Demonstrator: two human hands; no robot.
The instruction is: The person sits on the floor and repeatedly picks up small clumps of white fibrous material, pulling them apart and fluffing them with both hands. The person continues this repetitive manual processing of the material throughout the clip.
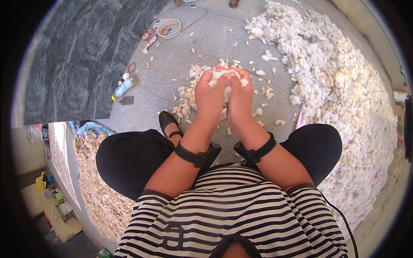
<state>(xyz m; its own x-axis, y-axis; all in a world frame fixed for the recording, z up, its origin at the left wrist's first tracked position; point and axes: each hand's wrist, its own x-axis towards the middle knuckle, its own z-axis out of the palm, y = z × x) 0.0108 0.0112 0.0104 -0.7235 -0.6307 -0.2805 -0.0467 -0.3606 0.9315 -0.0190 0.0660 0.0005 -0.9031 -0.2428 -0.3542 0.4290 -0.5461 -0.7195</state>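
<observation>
Both of my hands are cupped together in front of me, above the grey floor. My left hand [209, 92] and my right hand [240, 90] close around a clump of white, fluffy fibre tufts [228, 92] that look like raw cotton. The thumbs rest close together over the clump, and the palms hide part of it. Under and behind the hands, a small loose heap of cream tufts [184, 100] lies on the floor. Single tufts [279, 122] are scattered around it.
A large pile of off-white tufts [348, 77] spreads along the right, and a browner pile [100, 183] lies at the lower left. On the left are a dark stone-patterned panel [80, 64], a bottle [124, 87] and a round ring-shaped container [169, 36]. My shoe [168, 124] stands near the heap.
</observation>
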